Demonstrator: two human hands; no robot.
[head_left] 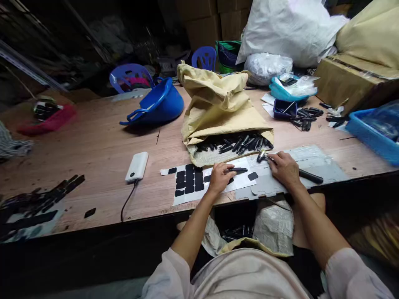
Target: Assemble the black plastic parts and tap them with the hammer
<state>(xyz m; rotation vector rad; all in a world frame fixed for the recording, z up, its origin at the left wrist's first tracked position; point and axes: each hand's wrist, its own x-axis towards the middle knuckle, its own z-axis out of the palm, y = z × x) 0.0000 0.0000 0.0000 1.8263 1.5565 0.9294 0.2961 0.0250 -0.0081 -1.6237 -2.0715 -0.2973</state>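
My left hand (pixel 220 177) is closed on a slim black pen-like piece (pixel 239 169), which points to the right over a white backing sheet (pixel 240 182). Rounded black stickers (pixel 189 179) sit in rows on that sheet, left of the hand, and a loose-looking one (pixel 252 176) lies to its right. My right hand (pixel 284 168) is wrapped round a hammer (pixel 311 176); its metal head shows beyond the fingers and its black grip reaches out to the right. Under that hand is a grey flat board (pixel 324 164). Behind both hands, black pen-like pieces (pixel 246 143) spill from a yellow woven sack (pixel 218 112).
A white power bank (pixel 137 167) with a cable lies to the left. Black strips (pixel 46 199) are piled at the far left. A blue basin (pixel 165 101) stands behind, and a blue tray (pixel 374 133) at the right. More black pieces fill an open bag (pixel 238 233) in my lap.
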